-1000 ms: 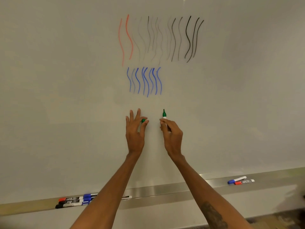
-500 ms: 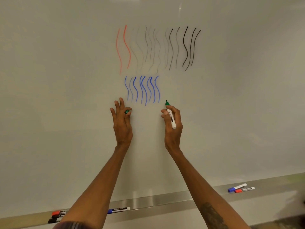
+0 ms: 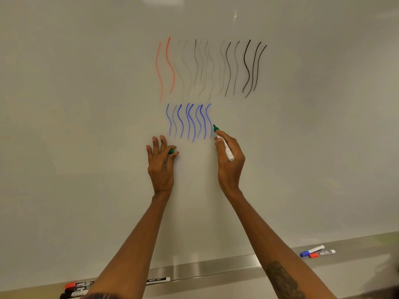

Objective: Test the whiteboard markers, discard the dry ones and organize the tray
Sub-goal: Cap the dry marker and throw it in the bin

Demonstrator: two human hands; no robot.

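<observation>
The right hand (image 3: pixel 230 169) has raised the green marker (image 3: pixel 227 151). Its fingers grip the barrel, with the tip pointing to 11 o'clock, just beside the blue lines (image 3: pixel 190 121). The left hand (image 3: pixel 160 169), at 9 o'clock, pinches the green cap (image 3: pixel 171 151). The tray (image 3: pixel 216 269) lies at 6 o'clock.

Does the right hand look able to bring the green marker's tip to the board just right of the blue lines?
Probably yes. The right hand grips the uncapped green marker, its tip beside the blue lines, with nothing between. The left hand, pinching the cap, is off to the side.
</observation>
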